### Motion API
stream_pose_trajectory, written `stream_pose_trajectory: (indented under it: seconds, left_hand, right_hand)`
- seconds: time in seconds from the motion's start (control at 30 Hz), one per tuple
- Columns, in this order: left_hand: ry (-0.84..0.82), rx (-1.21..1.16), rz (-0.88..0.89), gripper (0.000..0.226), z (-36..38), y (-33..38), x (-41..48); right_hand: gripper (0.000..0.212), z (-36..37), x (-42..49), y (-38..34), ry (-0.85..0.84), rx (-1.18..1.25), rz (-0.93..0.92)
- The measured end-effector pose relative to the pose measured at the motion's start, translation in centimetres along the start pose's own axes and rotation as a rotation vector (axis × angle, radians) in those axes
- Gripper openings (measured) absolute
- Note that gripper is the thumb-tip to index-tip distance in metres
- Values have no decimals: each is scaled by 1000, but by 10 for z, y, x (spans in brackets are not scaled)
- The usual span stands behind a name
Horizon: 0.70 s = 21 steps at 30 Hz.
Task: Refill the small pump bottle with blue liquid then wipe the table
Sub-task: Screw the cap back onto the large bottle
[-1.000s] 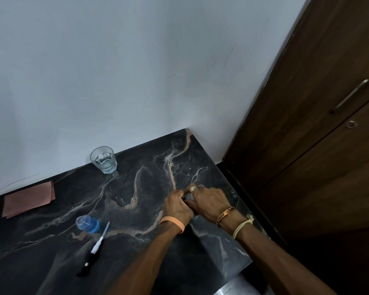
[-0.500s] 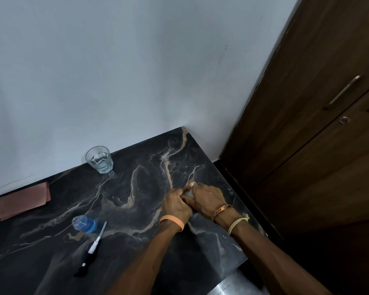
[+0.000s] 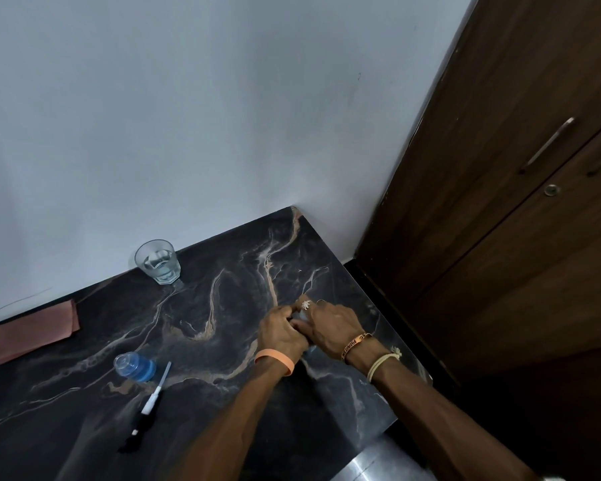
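You are looking down at a black marble-patterned tabletop [image 3: 222, 341] streaked with pale and tan veins, its far edge set against a plain pale grey-white wall [image 3: 188, 116]. To your right stands a dark brown wooden cabinet [image 3: 500, 237] with a slim metal bar handle [image 3: 549, 142] and a small round lock [image 3: 550, 190]; a strip of dark floor runs between it and the table's right edge.

Your left hand [image 3: 280, 333], with an orange band [image 3: 275, 359] on the wrist, and your right hand [image 3: 330, 328], with a ring and two wrist bands, are pressed together near the table's right edge. Both have their fingers curled in around something small and pale held between them; only a sliver of it shows, so what it is cannot be told.

The small clear pump bottle holding blue liquid [image 3: 134, 366] stands on the table well to the left of your hands, its neck uncapped. Just beside it to the right lies the black-and-white pump head with its thin dip tube [image 3: 146, 413], flat on the surface. A clear drinking glass with water [image 3: 158, 261] sits at the back by the wall. A folded pinkish-brown cloth [image 3: 33, 333] lies flat at the far left.
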State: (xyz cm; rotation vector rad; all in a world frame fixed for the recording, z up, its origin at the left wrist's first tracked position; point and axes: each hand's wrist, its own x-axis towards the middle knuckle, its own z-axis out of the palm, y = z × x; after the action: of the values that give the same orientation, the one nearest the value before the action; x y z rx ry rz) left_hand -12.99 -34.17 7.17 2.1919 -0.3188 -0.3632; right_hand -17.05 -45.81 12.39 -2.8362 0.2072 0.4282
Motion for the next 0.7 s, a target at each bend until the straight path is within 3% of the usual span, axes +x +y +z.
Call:
stream_pose_trajectory:
  seconds: [0.07, 0.2, 0.37, 0.43, 0.53, 0.7]
  left_hand:
    - [-2, -6, -4, 31, 1, -1, 2]
    - [-29, -32, 1, 58, 1, -2, 2]
    - [-34, -33, 3, 52, -1, -4, 3]
    - [-35, -33, 6, 58, -1, -4, 3]
    - [-25, -30, 28, 62, 1, -5, 4]
    - [-35, -27, 15, 61, 0, -8, 6]
  right_hand:
    - [41, 0, 1, -2, -12, -15, 22]
    - [47, 0, 2, -3, 91, -184, -10]
    - [42, 0, 2, -1, 14, 121, 55]
    - [44, -1, 1, 1, -21, 55, 53]
    - [44, 0, 0, 0, 77, -76, 17]
    - [38, 0, 4, -2, 77, 74, -23]
